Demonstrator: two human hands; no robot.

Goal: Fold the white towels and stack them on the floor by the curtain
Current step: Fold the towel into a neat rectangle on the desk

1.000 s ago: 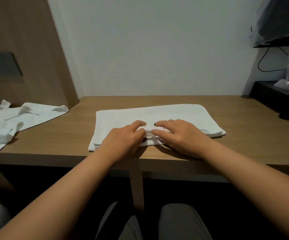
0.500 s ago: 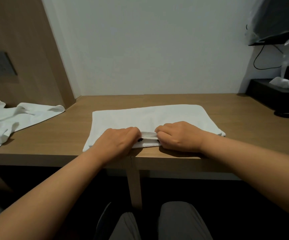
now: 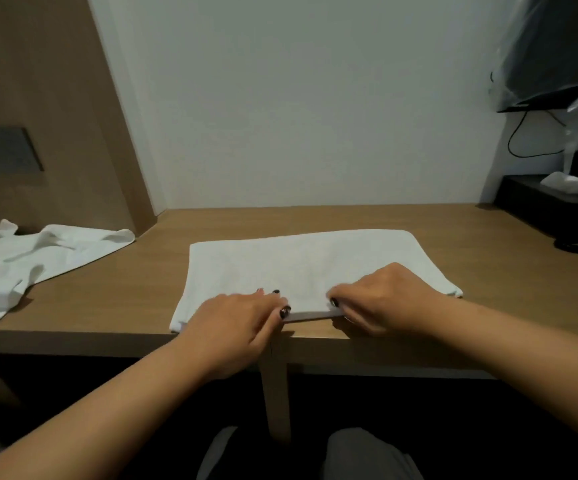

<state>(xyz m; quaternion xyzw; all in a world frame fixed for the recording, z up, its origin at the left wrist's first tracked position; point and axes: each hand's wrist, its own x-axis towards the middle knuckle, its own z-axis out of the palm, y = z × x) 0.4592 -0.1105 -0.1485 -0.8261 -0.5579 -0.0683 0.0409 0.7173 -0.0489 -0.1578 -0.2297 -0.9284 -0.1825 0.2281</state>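
A white towel, folded into a flat rectangle, lies on the wooden desk close to its front edge. My left hand grips the towel's near edge left of the middle, fingers curled round the hem. My right hand pinches the same near edge a little to the right. Between the two hands the hem is lifted slightly off the desk. A second white towel lies crumpled and unfolded at the far left, draped over the desk's left end.
A black box with a white tissue sticking out stands at the back right, under a plastic-covered screen with hanging cables. A wooden wall panel rises at the left. A desk leg and my knees are below the front edge.
My fingers lay flat on the towel, then curled onto its near edge. Both hands have since moved slightly apart along the hem, which is now lifted between them.
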